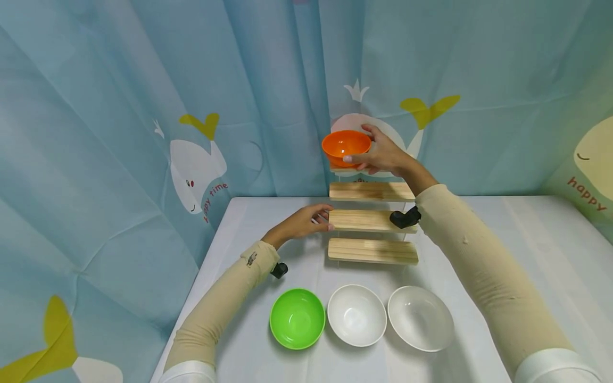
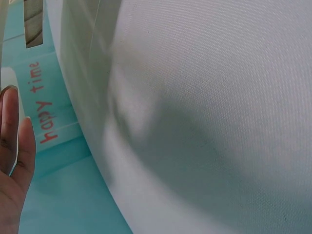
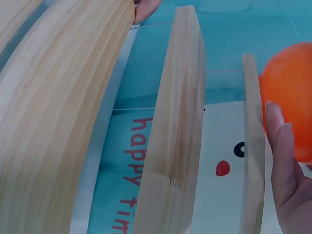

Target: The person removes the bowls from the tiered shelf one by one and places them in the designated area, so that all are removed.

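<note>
An orange bowl (image 1: 346, 143) is at the left end of the top shelf (image 1: 335, 170) of a stepped wooden rack. My right hand (image 1: 383, 153) holds this bowl from its right, thumb at the front and fingers behind; in the right wrist view the bowl (image 3: 292, 97) meets the top board's edge. Whether its full weight rests there I cannot tell. Lower down, my left hand (image 1: 306, 221) grips the left end of the rack's third board (image 1: 364, 219), thumb at the near edge. Only part of the left hand (image 2: 14, 161) shows in its wrist view.
In front of the rack, a green bowl (image 1: 297, 319), a white bowl (image 1: 356, 315) and a translucent whitish bowl (image 1: 420, 319) stand in a row on the white tabletop (image 1: 503, 239). A blue patterned curtain (image 1: 278, 106) hangs behind and at the left.
</note>
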A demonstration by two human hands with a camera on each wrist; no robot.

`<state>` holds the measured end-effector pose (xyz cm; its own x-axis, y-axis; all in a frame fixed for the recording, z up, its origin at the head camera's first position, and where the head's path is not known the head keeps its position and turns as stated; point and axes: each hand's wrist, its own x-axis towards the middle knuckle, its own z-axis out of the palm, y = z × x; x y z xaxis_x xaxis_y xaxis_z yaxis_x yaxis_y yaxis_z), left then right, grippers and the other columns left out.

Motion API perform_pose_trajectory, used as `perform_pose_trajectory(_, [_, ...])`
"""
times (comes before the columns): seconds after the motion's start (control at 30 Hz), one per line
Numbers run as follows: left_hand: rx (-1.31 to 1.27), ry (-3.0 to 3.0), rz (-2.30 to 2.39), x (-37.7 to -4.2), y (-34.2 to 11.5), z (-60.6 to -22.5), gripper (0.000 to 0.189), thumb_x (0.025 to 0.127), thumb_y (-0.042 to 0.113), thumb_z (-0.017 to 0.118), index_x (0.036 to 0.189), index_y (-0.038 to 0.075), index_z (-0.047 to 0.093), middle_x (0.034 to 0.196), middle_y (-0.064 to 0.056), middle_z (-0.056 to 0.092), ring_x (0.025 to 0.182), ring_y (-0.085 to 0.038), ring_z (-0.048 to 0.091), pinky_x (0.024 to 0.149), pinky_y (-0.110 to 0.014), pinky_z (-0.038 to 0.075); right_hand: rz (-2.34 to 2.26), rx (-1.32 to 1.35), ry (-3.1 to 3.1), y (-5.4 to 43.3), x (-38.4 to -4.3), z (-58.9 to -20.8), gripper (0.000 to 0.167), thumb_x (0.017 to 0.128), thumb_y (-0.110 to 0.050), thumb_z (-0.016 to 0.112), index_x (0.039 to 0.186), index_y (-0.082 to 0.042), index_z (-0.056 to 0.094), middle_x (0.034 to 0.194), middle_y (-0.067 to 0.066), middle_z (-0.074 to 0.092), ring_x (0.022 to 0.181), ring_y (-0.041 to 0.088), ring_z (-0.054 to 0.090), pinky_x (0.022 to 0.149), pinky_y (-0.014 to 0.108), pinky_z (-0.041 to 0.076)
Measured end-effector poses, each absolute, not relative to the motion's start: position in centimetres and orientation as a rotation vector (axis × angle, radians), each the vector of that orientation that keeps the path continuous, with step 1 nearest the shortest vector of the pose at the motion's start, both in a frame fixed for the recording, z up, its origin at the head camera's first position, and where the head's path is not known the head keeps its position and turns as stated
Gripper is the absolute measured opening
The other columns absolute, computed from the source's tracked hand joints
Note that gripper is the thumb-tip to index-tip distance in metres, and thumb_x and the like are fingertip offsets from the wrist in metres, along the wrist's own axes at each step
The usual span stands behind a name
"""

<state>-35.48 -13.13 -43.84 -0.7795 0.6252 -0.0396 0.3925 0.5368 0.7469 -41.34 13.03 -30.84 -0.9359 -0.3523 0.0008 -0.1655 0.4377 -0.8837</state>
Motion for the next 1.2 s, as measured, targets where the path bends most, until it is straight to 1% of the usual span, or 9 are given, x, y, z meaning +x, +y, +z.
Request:
perform_pose_trajectory(0.1, [0.850, 2.475, 1.087, -35.40, -13.08, -43.77, 0.059, 0.098, 0.034, 0.068, 0.149, 0.014, 0.047, 0.131, -0.009, 0.061, 0.115, -0.021, 0.062, 0.101, -0.032, 0.052, -1.513, -0.452, 2.495, 12.94, -41.40, -30.90, 0.109, 0.087, -0.035, 0.078, 0.163, -0.020, 0.001, 0.156, 0.020, 0.031, 0.068, 0.012, 0.071, 0.064, 0.032, 0.061])
perform_pose_trajectory(0.17, [0.850, 2.474, 1.088, -35.41, -13.05, -43.77, 0.059, 0.098, 0.033, 0.067, 0.149, 0.014, 0.047, 0.131, -0.009, 0.061, 0.115, -0.021, 0.062, 0.101, -0.032, 0.052, -1.496, -0.451, 2.509, 12.90, -41.46, -30.94, 0.110, 0.087, -0.036, 0.079, 0.163, -0.020, 0.001, 0.155, 0.020, 0.032, 0.069, 0.012, 0.071, 0.066, 0.034, 0.062])
perform_pose_trajectory(0.3, [0.850, 2.474, 1.083, -35.42, -12.99, -43.75, 0.059, 0.098, 0.034, 0.067, 0.149, 0.013, 0.047, 0.131, -0.009, 0.061, 0.115, -0.022, 0.062, 0.101, -0.033, 0.051, -1.450, -0.449, 2.553, 12.88, -41.47, -30.97, 0.111, 0.085, -0.039, 0.080, 0.163, -0.017, 0.004, 0.155, 0.019, 0.034, 0.077, 0.023, 0.072, 0.072, 0.039, 0.063])
perform_pose_trajectory(0.4, [0.853, 2.476, 1.075, -35.46, -12.94, -43.78, 0.060, 0.098, 0.035, 0.067, 0.150, 0.013, 0.046, 0.132, -0.009, 0.061, 0.115, -0.021, 0.062, 0.102, -0.034, 0.051, -1.437, -0.449, 2.569, 12.91, -41.44, -30.96, 0.111, 0.084, -0.040, 0.081, 0.163, -0.016, 0.006, 0.153, 0.020, 0.038, 0.084, 0.030, 0.071, 0.072, 0.038, 0.063])
perform_pose_trajectory(0.47, [0.857, 2.477, 1.072, -35.50, -12.91, -43.79, 0.060, 0.098, 0.035, 0.067, 0.150, 0.013, 0.046, 0.132, -0.009, 0.061, 0.115, -0.021, 0.062, 0.102, -0.033, 0.051, -1.439, -0.448, 2.571, 12.94, -41.39, -30.95, 0.111, 0.084, -0.039, 0.081, 0.163, -0.015, 0.007, 0.151, 0.020, 0.040, 0.084, 0.030, 0.070, 0.069, 0.035, 0.063])
perform_pose_trajectory(0.6, [0.858, 2.480, 1.073, -35.49, -12.90, -43.74, 0.059, 0.098, 0.034, 0.067, 0.150, 0.014, 0.047, 0.132, -0.009, 0.061, 0.115, -0.021, 0.062, 0.102, -0.033, 0.051, -1.439, -0.454, 2.578, 12.94, -41.31, -30.89, 0.110, 0.084, -0.038, 0.081, 0.163, -0.014, 0.009, 0.151, 0.020, 0.041, 0.081, 0.024, 0.070, 0.066, 0.031, 0.062])
perform_pose_trajectory(0.9, [0.848, 2.482, 1.072, -35.40, -12.90, -43.71, 0.059, 0.098, 0.033, 0.067, 0.150, 0.014, 0.047, 0.132, -0.009, 0.061, 0.115, -0.022, 0.062, 0.102, -0.034, 0.051, -1.494, -0.476, 2.554, 13.09, -41.29, -31.21, 0.110, 0.083, -0.036, 0.083, 0.163, -0.015, 0.010, 0.154, 0.021, 0.038, 0.082, 0.022, 0.071, 0.067, 0.034, 0.062])
perform_pose_trajectory(1.1, [0.843, 2.473, 1.089, -35.59, -12.87, -43.84, 0.059, 0.098, 0.034, 0.068, 0.149, 0.014, 0.047, 0.131, -0.009, 0.061, 0.114, -0.021, 0.062, 0.101, -0.034, 0.052, -1.501, -0.480, 2.561, 13.22, -41.09, -31.13, 0.109, 0.083, -0.035, 0.083, 0.163, -0.015, 0.012, 0.153, 0.022, 0.038, 0.084, 0.024, 0.071, 0.066, 0.032, 0.062])
perform_pose_trajectory(1.2, [0.844, 2.470, 1.091, -35.66, -12.76, -43.88, 0.059, 0.098, 0.035, 0.068, 0.149, 0.014, 0.047, 0.131, -0.008, 0.061, 0.114, -0.020, 0.062, 0.101, -0.033, 0.052, -1.503, -0.489, 2.576, 13.42, -40.78, -31.08, 0.107, 0.083, -0.033, 0.083, 0.163, -0.015, 0.013, 0.154, 0.021, 0.038, 0.082, 0.022, 0.071, 0.066, 0.033, 0.062])
